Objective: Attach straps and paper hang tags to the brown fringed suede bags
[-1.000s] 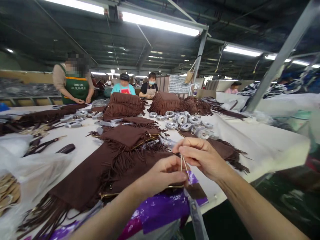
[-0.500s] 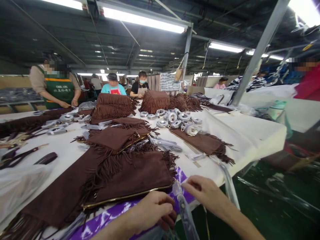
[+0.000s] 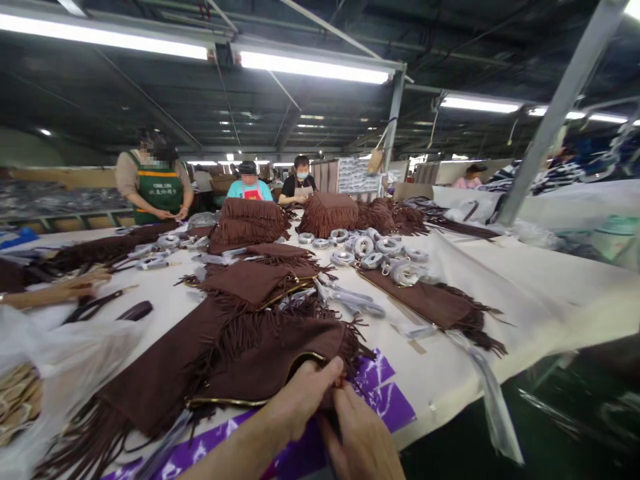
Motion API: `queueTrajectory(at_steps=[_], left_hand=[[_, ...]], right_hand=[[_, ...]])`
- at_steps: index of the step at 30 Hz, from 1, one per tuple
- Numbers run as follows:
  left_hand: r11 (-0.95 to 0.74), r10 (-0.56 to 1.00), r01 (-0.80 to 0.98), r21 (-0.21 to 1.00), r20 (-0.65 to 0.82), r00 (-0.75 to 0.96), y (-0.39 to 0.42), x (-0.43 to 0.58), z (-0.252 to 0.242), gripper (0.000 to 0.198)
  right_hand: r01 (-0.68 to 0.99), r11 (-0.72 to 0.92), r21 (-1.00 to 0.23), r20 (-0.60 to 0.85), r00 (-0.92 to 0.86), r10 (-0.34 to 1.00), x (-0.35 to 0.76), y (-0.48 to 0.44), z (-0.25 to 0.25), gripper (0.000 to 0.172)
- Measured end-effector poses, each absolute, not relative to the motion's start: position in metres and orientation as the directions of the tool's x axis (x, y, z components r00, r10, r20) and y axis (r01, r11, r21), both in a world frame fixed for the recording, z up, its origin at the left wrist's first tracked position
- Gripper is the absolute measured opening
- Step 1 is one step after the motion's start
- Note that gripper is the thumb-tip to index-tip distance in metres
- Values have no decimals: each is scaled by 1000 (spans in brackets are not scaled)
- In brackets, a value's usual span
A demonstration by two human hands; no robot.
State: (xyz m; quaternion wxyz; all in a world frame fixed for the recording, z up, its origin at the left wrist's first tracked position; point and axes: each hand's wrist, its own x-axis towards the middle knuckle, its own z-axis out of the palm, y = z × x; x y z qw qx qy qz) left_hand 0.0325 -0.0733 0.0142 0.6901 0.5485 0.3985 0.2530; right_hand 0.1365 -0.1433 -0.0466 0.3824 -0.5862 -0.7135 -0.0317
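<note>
A dark brown fringed bag (image 3: 250,363) with a gold zip lies in front of me, its zip edge pulled up into a curve at the right end. My left hand (image 3: 307,393) grips that edge, thumb on top. Against it, my right hand (image 3: 363,430) has its fingers closed at the same corner of the bag; their tips are partly hidden. Below the bag lies shiny purple plastic (image 3: 400,407). Another brown fringed piece (image 3: 155,367) spreads out to the left, and a second zipped bag (image 3: 245,283) rests just behind.
Coiled straps in clear wrap (image 3: 363,247) are heaped mid-table beside another fringed bag (image 3: 430,293). A wrapped strap (image 3: 493,400) hangs over the table edge. Stacked fringed bags (image 3: 250,220) stand farther back. At left is a plastic bag (image 3: 75,360). Several people work beyond.
My right hand has moved left to meet my left hand at the bag's corner. The zip edge is now lifted and bent. The wrapped strap that hung between my hands is no longer visible there.
</note>
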Motion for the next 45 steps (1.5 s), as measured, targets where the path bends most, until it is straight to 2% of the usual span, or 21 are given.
queueTrajectory(at_steps=[3,5,8,9,11,13,15,18,20,24,29,33,37,41,45], left_hand=[[108,780,118,987,-158,606,-75,15,20,34],[64,727,231,971,-204,656,-76,3,25,25],[74,646,364,929,-323,691,-74,-11,35,17],[53,634,401,915,-341,694,-72,-15,40,16],[-63,627,482,874,-341,700,-70,-23,51,12],[-240,634,548,801,-299,713,-71,-29,63,8],[-413,644,571,709,-216,734,-73,-32,73,15],[-545,635,548,634,-114,764,-77,-31,84,16],[-537,638,563,629,-134,758,-78,-29,87,16],[-502,657,589,634,-163,736,-75,-25,85,33],[-492,621,581,649,-206,756,-74,-24,83,36],[-447,640,571,689,-199,742,-76,-24,84,30],[-299,630,532,792,-255,734,-76,-22,85,22],[-173,567,426,888,-264,780,-75,-24,82,37],[-99,558,391,915,-274,784,-76,-27,73,46]], right_hand=[[681,432,-592,489,-123,864,138,-145,-45,16],[537,445,-716,397,-210,893,146,-150,-38,23],[259,263,-929,234,-137,962,160,-157,-28,20],[137,180,-974,169,-92,981,162,-159,-26,24],[-75,53,-996,57,-50,997,165,-161,-26,44],[-166,-6,-986,6,-74,997,165,-161,-27,44],[-136,22,-990,32,-70,997,165,-161,-28,32],[62,169,-984,168,-16,986,161,-160,-25,19],[199,279,-940,287,16,958,156,-159,-20,15],[359,457,-814,509,61,858,146,-158,-8,17],[527,556,-643,703,117,701,141,-151,-4,15],[651,532,-542,740,71,669,143,-148,-2,18],[726,506,-465,750,20,661,145,-147,2,22],[776,494,-392,755,-35,655,148,-145,6,26],[803,486,-344,700,-125,703,151,-144,10,30]])
